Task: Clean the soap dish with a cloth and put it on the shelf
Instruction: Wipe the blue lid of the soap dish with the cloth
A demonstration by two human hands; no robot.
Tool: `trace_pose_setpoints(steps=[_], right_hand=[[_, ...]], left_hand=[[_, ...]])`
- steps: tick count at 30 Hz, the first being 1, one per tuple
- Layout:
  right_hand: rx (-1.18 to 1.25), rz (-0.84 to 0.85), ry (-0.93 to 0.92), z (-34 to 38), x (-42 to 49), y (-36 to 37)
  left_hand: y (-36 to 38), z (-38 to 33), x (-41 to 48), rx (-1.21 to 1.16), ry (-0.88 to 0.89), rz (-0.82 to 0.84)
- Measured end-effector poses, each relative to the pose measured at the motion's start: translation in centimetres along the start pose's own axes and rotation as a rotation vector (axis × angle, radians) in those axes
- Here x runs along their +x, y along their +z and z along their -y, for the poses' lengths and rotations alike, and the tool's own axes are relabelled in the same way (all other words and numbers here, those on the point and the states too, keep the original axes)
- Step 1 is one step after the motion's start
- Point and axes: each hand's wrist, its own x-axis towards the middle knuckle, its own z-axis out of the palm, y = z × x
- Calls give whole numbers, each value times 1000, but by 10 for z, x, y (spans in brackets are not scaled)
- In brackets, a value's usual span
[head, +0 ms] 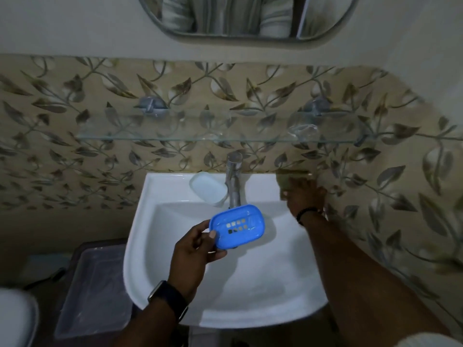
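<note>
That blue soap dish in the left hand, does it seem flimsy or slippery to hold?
The blue soap dish looks like thin moulded plastic, so probably light and fairly stiff. The left hand holds it by one edge alone, which suggests little weight. Its glossy surface might be slippery if wet. The slots in its base should let water drain.

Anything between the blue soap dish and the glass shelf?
The tap rises directly between the soap dish in the left hand and the glass shelf. It can be passed on either side; the shelf's middle looks bare.
</note>
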Motion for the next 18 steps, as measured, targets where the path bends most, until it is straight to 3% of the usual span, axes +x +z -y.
trace_pose_setpoints(steps=[9, 12, 15, 18], right_hand=[[73, -133, -33, 4, -7, 10], [274, -153, 39, 3, -18, -2], [636, -401, 34, 10, -44, -29], [531, -793, -185, 34, -89, -57]], left_hand=[[7, -4, 6, -51, -13, -14], [6, -5, 7, -48, -10, -44], [3, -9, 8, -68, 2, -61], [2, -15, 6, -112, 8, -53]])
